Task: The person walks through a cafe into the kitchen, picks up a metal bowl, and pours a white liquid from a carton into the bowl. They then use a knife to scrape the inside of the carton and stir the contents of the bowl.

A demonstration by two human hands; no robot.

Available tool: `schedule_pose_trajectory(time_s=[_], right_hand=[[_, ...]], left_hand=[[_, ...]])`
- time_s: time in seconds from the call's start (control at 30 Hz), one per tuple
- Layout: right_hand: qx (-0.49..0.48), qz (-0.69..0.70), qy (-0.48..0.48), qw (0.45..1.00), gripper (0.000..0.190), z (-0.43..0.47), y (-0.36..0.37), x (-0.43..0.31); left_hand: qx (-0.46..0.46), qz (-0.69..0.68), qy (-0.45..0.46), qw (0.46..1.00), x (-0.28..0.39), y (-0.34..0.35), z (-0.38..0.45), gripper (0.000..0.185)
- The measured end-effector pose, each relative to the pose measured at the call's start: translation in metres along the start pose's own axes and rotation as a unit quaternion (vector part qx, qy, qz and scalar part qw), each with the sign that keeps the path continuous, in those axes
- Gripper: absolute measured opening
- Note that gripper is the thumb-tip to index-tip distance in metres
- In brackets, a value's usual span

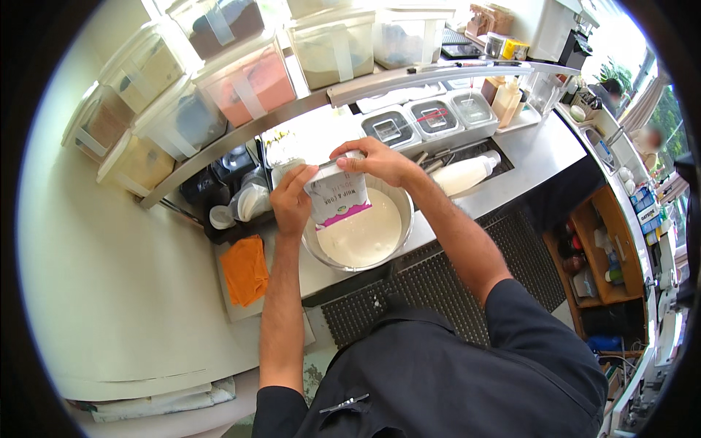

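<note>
Both hands grip a carton of cooking cream [338, 198], which is tipped upside down over a large round bowl [406, 211]. My left hand [293, 200] clasps the carton's left side near its upper end. On the right side and top edge sits my right hand [378, 161], thumb across the end. Pale, creamy liquid [364, 235] fills much of the bowl, with a few bubbles on its surface. The carton's lower end hides part of the liquid; whether anything is flowing out cannot be seen.
An orange cloth [245, 271] lies left of the bowl. A white squeeze bottle [465, 174] rests on its side at the right. Lidded steel pans [388, 130] line the counter's back, below a shelf of powder-filled plastic bins [249, 82]. Two people [649, 143] are in the far right background.
</note>
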State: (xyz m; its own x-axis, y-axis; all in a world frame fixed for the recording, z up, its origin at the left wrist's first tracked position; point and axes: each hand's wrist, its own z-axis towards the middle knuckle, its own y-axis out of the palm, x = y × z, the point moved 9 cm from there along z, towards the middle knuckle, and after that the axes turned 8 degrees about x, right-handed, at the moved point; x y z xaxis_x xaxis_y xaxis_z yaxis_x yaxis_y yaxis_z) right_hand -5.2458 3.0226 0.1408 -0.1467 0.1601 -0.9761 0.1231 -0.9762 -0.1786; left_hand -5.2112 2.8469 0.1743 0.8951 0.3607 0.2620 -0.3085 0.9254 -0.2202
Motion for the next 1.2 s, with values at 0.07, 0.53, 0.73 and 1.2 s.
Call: schedule_pose_trajectory(time_s=[0.07,0.53,0.73,1.2], right_hand=[[0.001,-0.018,-0.009,1.000,0.033,0.000,0.000,-0.004],[0.114,-0.090,-0.134,0.980,0.034,0.002,-0.011,-0.024],[0.119,-0.090,-0.141,0.979,0.041,0.002,-0.010,-0.016],[0.048,-0.024,-0.171,0.984,0.018,0.001,-0.009,-0.024]], left_hand=[[-0.004,0.004,0.013,1.000,0.000,0.001,0.001,0.047],[-0.142,-0.393,-0.552,0.721,-0.030,0.030,-0.043,0.059],[-0.216,-0.174,-0.462,0.842,-0.036,0.025,-0.037,0.043],[-0.011,0.030,-0.136,0.990,-0.003,-0.001,0.016,0.018]])
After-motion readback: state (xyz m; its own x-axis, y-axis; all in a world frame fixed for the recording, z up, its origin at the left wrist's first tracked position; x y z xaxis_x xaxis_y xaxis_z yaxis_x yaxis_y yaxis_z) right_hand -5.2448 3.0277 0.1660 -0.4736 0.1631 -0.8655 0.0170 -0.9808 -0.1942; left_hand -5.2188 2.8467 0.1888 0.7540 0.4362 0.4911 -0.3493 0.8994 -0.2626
